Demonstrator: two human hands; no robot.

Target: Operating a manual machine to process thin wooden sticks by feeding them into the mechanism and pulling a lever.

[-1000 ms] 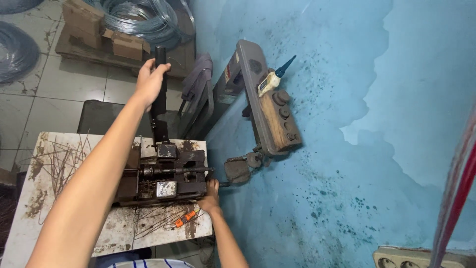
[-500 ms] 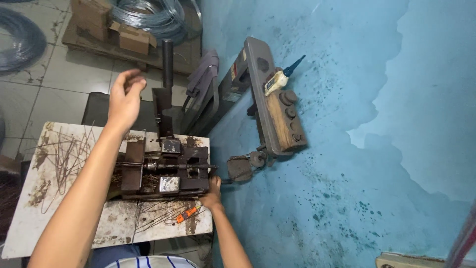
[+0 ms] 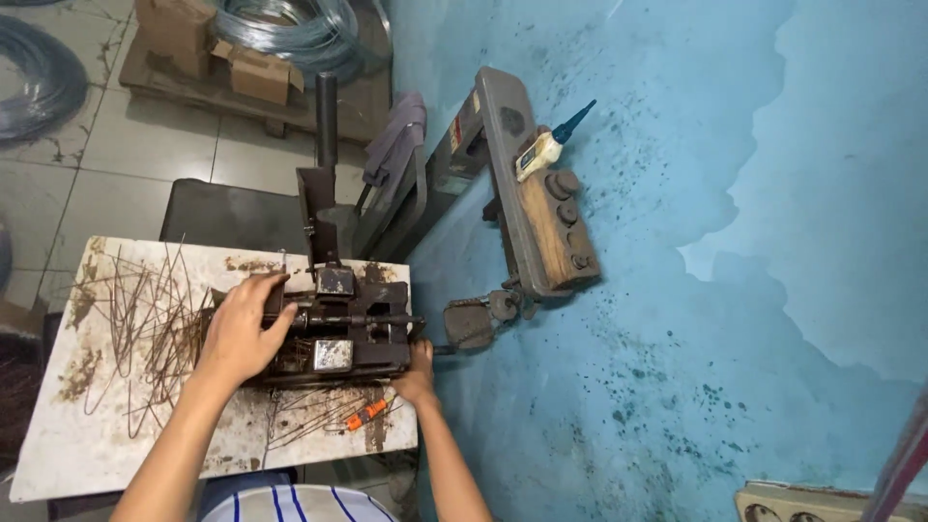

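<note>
A dark, rusty bench machine (image 3: 343, 324) stands on a stained white table (image 3: 58, 454); its black lever (image 3: 326, 126) sticks upright at the back. My left hand (image 3: 242, 329) rests on the machine's left end, fingers curled over it. My right hand (image 3: 418, 372) presses against the machine's right front corner, at the table's edge; what its fingers hold is hidden. Several bent rusty wires (image 3: 145, 324) lie spread on the table left of the machine, and more lie in front of it beside an orange-handled tool (image 3: 367, 416).
A blue wall (image 3: 725, 242) runs along the right, with a wooden shelf (image 3: 546, 222) carrying a glue bottle (image 3: 551, 145). Wire coils (image 3: 280, 24) and cardboard boxes (image 3: 251, 68) sit on the tiled floor behind. A dark stool (image 3: 232, 213) stands behind the table.
My left hand has let go of the upright lever and come down onto the left end of the machine. The right hand has stayed at the machine's right corner.
</note>
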